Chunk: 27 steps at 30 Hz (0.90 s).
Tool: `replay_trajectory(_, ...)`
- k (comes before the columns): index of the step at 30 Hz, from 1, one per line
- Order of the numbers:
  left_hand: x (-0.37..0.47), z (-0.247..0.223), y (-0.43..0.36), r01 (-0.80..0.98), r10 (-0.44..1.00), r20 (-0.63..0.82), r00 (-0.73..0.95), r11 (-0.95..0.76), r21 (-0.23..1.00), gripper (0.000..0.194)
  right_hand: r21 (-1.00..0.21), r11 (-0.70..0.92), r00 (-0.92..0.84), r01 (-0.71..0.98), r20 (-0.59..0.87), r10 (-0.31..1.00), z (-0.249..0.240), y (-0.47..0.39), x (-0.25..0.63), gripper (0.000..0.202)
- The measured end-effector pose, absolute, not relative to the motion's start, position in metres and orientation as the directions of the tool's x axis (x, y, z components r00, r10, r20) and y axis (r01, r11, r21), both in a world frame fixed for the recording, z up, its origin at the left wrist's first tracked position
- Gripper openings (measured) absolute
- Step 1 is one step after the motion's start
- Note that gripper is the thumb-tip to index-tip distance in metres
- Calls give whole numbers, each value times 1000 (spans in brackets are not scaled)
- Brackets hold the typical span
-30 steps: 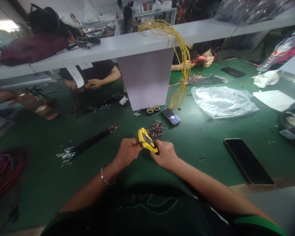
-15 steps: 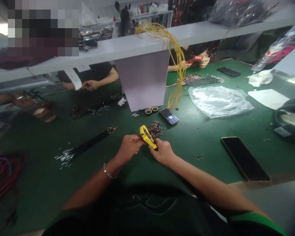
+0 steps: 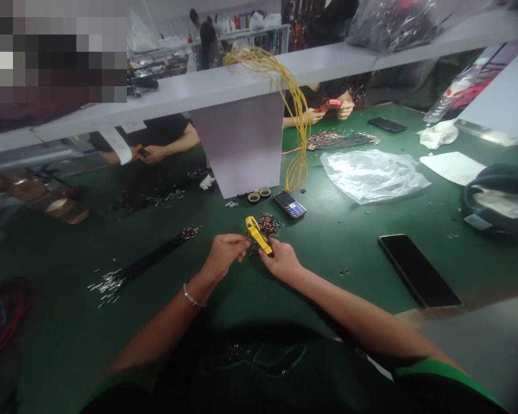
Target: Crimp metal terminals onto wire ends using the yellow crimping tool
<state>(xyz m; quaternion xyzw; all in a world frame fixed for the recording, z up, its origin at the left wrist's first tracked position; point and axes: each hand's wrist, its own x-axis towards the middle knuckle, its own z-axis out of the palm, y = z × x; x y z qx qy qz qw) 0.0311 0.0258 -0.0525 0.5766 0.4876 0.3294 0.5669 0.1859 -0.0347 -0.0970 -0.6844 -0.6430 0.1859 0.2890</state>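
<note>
My right hand (image 3: 284,261) is closed around the handles of a yellow wire stripper (image 3: 259,234), whose head points up and to the left. Just left of the tool, my left hand (image 3: 227,253) is pinched with its fingertips near the jaws; whatever it holds is too small to make out. Behind the stripper lies a small pile of dark and coppery wire bits (image 3: 268,224). Off to the left, a bundle of black wires (image 3: 149,260) rests on the green table (image 3: 328,247), with silvery ends towards me and coppery ends away.
A keypad phone (image 3: 290,204) and tape rolls (image 3: 259,195) sit by the shelf support (image 3: 246,144). Yellow cables (image 3: 300,115) hang from the shelf. To the right lie a plastic bag (image 3: 371,175) and a smartphone (image 3: 418,270). Co-workers' hands (image 3: 155,153) work across the table.
My left hand has drawn slightly left, leaving a small gap from the stripper, which stays in my right hand. The whole view has shifted a little.
</note>
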Motion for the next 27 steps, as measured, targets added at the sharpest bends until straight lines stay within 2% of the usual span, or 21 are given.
replay_trajectory(27, 51, -57, 37, 242, 970, -117, 212, 64, 968, 15, -824, -94, 217, 558, 36, 976, -93, -19, 188, 7)
